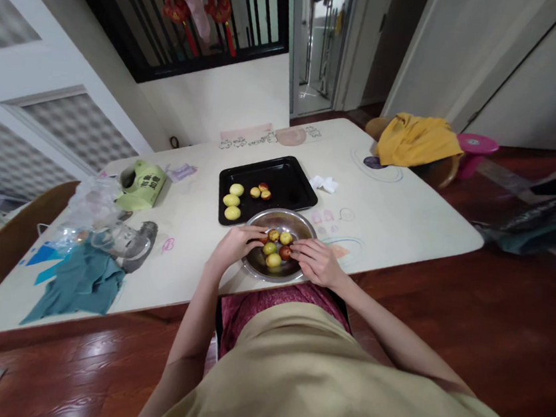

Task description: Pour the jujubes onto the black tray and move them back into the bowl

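Curled over the near steel bowl (295, 224), my right hand (319, 261) has its fingertips at a dark red fruit (285, 253); I can't tell whether it grips. My left hand (237, 241) reaches past the left rim toward another reddish fruit (264, 239), its hold equally unclear. Beyond, three yellow-green fruits (231, 200) lie left on the black tray (284, 177).

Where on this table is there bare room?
Widest: right of the white tissue, below the yellow cloth. Smaller: between the black tray and green packet. Crowded: left end, around teal cloth, and the metal bowl, with fruit, left hand and right hand.
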A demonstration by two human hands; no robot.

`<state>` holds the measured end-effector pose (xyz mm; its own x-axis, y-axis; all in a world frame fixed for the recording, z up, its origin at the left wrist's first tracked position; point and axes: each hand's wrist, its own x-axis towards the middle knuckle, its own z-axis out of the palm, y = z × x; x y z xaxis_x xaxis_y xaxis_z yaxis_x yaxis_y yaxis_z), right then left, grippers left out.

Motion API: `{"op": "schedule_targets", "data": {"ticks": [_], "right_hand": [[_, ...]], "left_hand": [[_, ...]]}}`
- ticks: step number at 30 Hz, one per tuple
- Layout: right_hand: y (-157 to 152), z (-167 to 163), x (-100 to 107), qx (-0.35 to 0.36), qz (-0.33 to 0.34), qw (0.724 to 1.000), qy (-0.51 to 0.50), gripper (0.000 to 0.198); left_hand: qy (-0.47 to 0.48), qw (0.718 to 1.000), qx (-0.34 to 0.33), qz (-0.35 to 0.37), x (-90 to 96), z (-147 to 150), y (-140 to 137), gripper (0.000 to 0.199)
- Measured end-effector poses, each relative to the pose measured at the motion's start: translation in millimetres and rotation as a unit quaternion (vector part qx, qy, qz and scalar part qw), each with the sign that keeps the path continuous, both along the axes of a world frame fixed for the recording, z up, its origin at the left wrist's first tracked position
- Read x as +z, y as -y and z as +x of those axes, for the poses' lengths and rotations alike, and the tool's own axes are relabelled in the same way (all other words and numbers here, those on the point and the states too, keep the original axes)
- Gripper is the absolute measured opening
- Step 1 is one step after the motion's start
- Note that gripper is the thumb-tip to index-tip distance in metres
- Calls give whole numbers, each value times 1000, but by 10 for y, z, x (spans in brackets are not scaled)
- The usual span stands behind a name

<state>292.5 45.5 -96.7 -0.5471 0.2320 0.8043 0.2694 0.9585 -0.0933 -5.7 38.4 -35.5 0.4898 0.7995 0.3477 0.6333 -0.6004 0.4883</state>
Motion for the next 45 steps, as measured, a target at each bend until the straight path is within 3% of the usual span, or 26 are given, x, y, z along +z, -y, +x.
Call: {"op": "schedule_targets", "data": {"ticks": [6,15,25,40,45], "right_hand": [[3,-14,8,-4,10,1000,-6,35],[-10,15,-24,8,-10,1000,-7,34],[-25,34,-30,13,-26,1000,-7,36],[-30,46,-28,1,-41,999,7,37],[-35,43,-29,10,-19,1000,-8,34]], "left_hand": [[17,1000,-5,13,12,14,17,18],[155,985,4,69,-57,28,137,24],[139,990,-34,7,-31,75,138,32],[123,991,-46,17,-38,74,131,34],[121,991,-48,16,-38,74,132,34]]}}
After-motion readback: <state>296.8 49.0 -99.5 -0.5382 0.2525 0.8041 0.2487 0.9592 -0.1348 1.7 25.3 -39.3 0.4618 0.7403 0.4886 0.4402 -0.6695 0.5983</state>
